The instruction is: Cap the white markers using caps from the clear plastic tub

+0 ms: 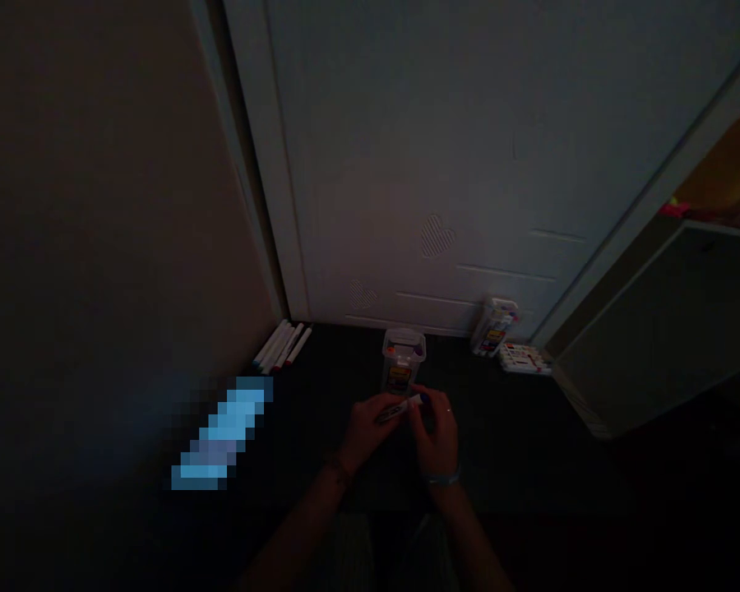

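Observation:
In a dim room, my left hand and my right hand meet over the dark floor, both closed on one white marker held crosswise between them. The right fingers pinch its dark cap end. Just beyond the hands stands a clear plastic box of markers, upright on the floor.
A white door with heart stickers rises ahead. Several white markers lie by the wall at left. A second marker box and a flat set sit at right, near a dark cabinet. A glowing blue blurred patch lies at left.

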The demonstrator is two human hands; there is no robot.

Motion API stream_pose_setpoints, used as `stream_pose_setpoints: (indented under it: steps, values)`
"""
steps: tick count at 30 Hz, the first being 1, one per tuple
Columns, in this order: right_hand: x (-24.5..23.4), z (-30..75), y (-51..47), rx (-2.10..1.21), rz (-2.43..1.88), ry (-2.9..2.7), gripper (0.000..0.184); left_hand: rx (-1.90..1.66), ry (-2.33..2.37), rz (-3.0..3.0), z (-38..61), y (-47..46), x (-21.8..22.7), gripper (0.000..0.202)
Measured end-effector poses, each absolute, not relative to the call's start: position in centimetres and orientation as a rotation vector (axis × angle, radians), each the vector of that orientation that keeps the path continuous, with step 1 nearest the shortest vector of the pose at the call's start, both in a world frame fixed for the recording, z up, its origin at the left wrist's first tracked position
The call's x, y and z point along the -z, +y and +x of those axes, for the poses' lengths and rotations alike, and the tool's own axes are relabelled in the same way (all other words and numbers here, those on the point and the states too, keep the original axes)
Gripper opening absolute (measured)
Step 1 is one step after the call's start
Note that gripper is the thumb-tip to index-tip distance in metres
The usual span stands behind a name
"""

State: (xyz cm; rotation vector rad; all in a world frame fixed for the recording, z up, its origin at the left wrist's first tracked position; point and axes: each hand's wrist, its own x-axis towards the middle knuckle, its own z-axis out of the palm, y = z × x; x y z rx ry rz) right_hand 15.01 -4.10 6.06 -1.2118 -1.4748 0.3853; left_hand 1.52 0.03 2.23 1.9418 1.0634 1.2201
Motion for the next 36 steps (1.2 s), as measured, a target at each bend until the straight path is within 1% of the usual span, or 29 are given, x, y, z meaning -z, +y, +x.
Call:
stream_pose_setpoints:
  steps: [3, 6, 9, 11, 12, 14, 15, 17, 19, 21, 24, 29, 31, 36]
  values:
    - [-6.5, 15.7, -4.2, -0.413, -1.216, -1.509, 0.030, -1.187, 1.044, 1.962, 1.5, -0.2, -2.5, 0.023]
    - [-8.2, 16.9, -4.6, -0.479, -1.194, -1.454, 0.036, -1.180, 1.013, 2.040, 1.4, -0.4, -3.0, 0.030]
    - [-10.8, 18.5, -4.9, -0.414, -1.146, -1.286, 0.043, -1.363, 1.152, 2.030, 1.2, 0.0, -3.2, 0.033]
    - [-12.7, 19.5, -4.9, -0.310, -1.065, -1.188, 0.046, -1.508, 1.327, 1.907, 1.2, 1.0, -2.9, 0.049]
    - [-13.6, 19.8, -4.9, -0.257, -1.024, -1.170, 0.044, -1.536, 1.387, 1.846, 1.2, 1.6, -2.7, 0.064]
    - [-15.3, 20.3, -4.5, -0.179, -0.957, -1.186, 0.036, -1.476, 1.398, 1.797, 1.3, 3.0, -2.0, 0.091]
    - [-15.9, 20.3, -4.1, -0.156, -0.933, -1.206, 0.033, -1.410, 1.365, 1.799, 1.3, 3.7, -1.7, 0.098]
    - [-17.0, 20.0, -3.3, -0.130, -0.895, -1.248, 0.030, -1.292, 1.288, 1.806, 1.4, 4.7, -1.2, 0.105]
    - [-17.7, 19.4, -2.1, -0.113, -0.874, -1.293, 0.029, -1.221, 1.245, 1.806, 1.3, 5.2, -1.0, 0.104]
    - [-17.9, 18.8, -0.8, -0.097, -0.886, -1.371, 0.027, -1.189, 1.244, 1.820, 1.3, 5.3, -1.0, 0.098]
    - [-17.7, 18.3, 0.9, -0.068, -0.922, -1.504, 0.024, -1.172, 1.281, 1.895, 1.2, 5.2, -1.1, 0.086]
    - [-16.4, 18.2, 2.7, -0.062, -0.964, -1.637, 0.024, -1.155, 1.287, 2.028, 1.2, 5.1, -1.1, 0.061]
    - [-15.9, 18.2, 3.0, -0.071, -0.974, -1.648, 0.024, -1.150, 1.303, 2.046, 1.2, 5.1, -1.0, 0.058]
    - [-15.3, 18.8, 3.7, -0.116, -0.991, -1.654, 0.025, -1.149, 1.338, 2.034, 1.1, 5.4, -0.4, 0.059]
